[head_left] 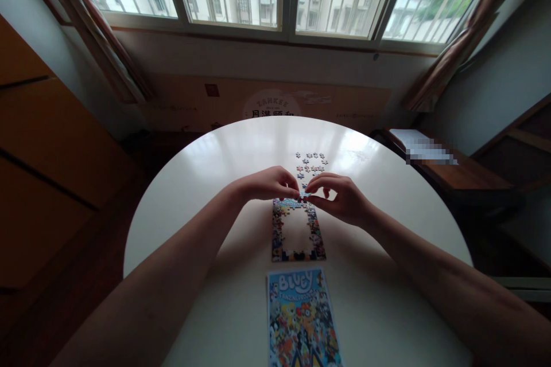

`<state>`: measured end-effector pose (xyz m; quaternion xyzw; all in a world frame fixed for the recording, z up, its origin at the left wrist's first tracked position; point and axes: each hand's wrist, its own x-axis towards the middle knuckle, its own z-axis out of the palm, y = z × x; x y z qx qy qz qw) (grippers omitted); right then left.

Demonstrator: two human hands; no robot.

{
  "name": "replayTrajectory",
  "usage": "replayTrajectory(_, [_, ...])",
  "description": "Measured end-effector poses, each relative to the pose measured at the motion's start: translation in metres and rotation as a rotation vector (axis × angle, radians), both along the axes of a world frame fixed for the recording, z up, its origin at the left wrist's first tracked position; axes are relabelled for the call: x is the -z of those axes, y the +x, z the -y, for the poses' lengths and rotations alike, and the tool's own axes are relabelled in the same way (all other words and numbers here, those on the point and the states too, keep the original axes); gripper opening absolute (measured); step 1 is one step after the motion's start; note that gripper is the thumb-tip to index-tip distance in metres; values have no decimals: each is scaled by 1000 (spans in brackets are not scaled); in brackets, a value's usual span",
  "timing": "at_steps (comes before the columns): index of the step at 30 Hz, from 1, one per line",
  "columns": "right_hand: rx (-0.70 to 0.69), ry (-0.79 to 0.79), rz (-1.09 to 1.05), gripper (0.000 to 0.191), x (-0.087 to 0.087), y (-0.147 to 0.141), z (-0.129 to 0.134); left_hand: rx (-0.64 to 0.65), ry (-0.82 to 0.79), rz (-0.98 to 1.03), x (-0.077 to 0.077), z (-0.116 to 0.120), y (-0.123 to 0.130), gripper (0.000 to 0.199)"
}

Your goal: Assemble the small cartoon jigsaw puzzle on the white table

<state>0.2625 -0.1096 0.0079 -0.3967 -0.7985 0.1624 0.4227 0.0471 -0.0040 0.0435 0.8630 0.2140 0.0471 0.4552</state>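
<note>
Fingers of the left hand [272,183] and right hand [343,196] pinch a small puzzle piece [305,195] at the far edge of the puzzle frame [278,235], probably light, stiff card, best gripped by its sides.

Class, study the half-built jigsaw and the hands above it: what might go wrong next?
The bare left hand and bare right hand work close over the colourful jigsaw frame, so a wrist might nudge its edge. The small loose cardboard pieces beyond could be knocked by fingertips.
</note>
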Motion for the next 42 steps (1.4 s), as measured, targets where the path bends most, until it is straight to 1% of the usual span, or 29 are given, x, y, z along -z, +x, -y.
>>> replayTrajectory(4, [-43, 63, 97, 8, -2, -2, 2, -3, -57, 12, 2, -3, -2, 25])
replayTrajectory(8, [-44, 89, 101, 10, 1, -4, 3, -13, -51, 11, 0, -3, -3, 25])
replayTrajectory(10, [-37, 82, 102, 11, 3, -4, 3, -39, 11, -11, -2, -4, -5, 26])
replayTrajectory(13, [-29, 49, 145, 13, 5, -5, 2, -86, 180, -95, -4, -6, -10, 22])
replayTrajectory(15, [-27, 35, 187, 14, 7, -6, 2, -91, 271, -164, -4, -8, -13, 20])
replayTrajectory(23, [-30, 52, 255, 15, 17, -12, -3, -54, 383, -300, 2, -7, -12, 25])
replayTrajectory(30, [-74, 68, 286, 11, 21, -11, -6, -43, 384, -324, 6, -9, -10, 29])
replayTrajectory(37, [-50, 51, 351, 10, 15, -12, -3, -38, 368, -326, 6, -10, -11, 29])
replayTrajectory(42, [-45, 44, 419, 13, 11, -13, 0, -35, 364, -337, 6, -9, -11, 29])
